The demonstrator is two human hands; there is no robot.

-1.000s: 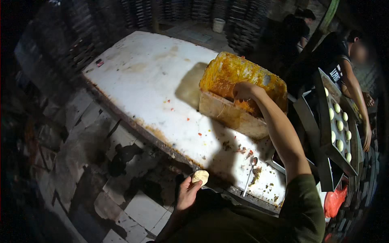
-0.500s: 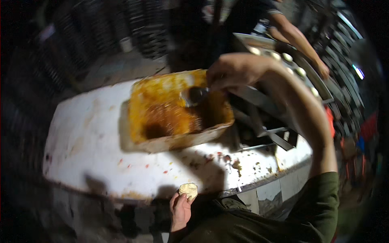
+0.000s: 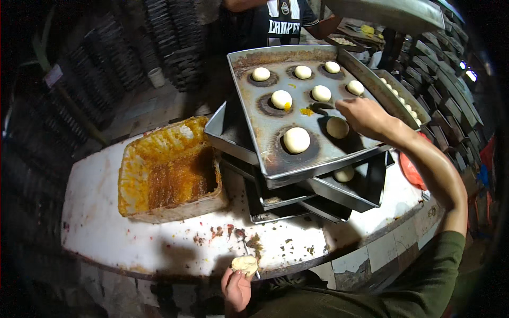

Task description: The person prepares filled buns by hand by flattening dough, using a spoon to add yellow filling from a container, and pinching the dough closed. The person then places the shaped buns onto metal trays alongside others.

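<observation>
Fingers of the left hand (image 3: 237, 293) pinched a dough round (image 3: 244, 264), which from afar I saw resting against their tips; the right hand (image 3: 363, 116) was closed on a spoon (image 3: 323, 105) above the baking tray (image 3: 307, 170).

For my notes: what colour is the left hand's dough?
The dough is pale cream, best seen in the head view.

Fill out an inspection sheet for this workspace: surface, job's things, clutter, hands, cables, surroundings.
Surface: white table, stained, with dark and red crumbs.
Job's things: pale dough balls on the top metal tray; tub smeared orange-brown inside.
Clutter: spoon among the crumbs.
Hands: left hand holds a dough piece; right hand over the tray, grip unclear.
Cables: nothing seen.
Surroundings: person in a black shirt beyond the tray; white bucket behind the table.
</observation>
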